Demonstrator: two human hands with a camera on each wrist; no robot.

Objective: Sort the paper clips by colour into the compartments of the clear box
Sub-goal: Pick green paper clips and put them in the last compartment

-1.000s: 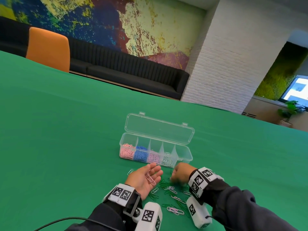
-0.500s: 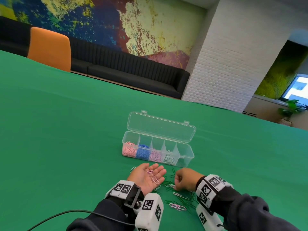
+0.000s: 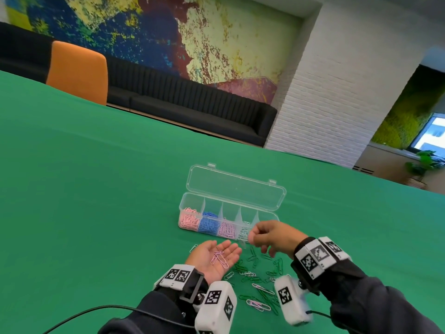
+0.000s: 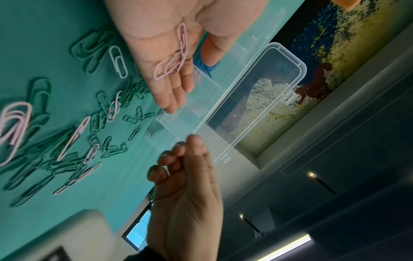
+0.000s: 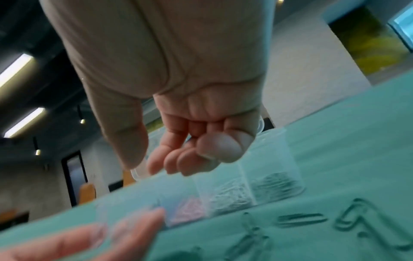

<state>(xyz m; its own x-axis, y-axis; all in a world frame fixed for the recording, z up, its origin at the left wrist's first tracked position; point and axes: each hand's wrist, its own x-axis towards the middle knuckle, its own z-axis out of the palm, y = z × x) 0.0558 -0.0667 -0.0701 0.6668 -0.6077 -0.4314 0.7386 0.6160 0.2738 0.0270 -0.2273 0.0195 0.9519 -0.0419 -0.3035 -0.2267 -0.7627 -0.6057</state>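
Head view: the left hand point(image 3: 216, 257) lies palm up just above the desk point(image 3: 96, 201), fingers straight and relaxed, with a few pink clips point(image 3: 219, 258) resting loose on the palm. It looks to be serving as a small tray, so that clips of one colour can be gathered and carried over in one go.

The right hand point(image 3: 272, 237) hangs at the near edge of the clear box point(image 3: 231, 213), over the white compartment, its fingers point(image 5: 194, 160) curled together toward the thumb. It may be pinching a pale clip, but the blur there leaves me unable to tell.

The box stands with its lid folded back on the far side, which keeps all five compartments reachable from the near side. From left to right they hold pink, blue, a paler pink and white clips. The right wrist view shows dark ones, probably green, in the last.

Unsorted clips point(image 3: 260, 283), mostly green with some white and pink, lie scattered on the desk between the two wrists, near the box, so each trip is short.
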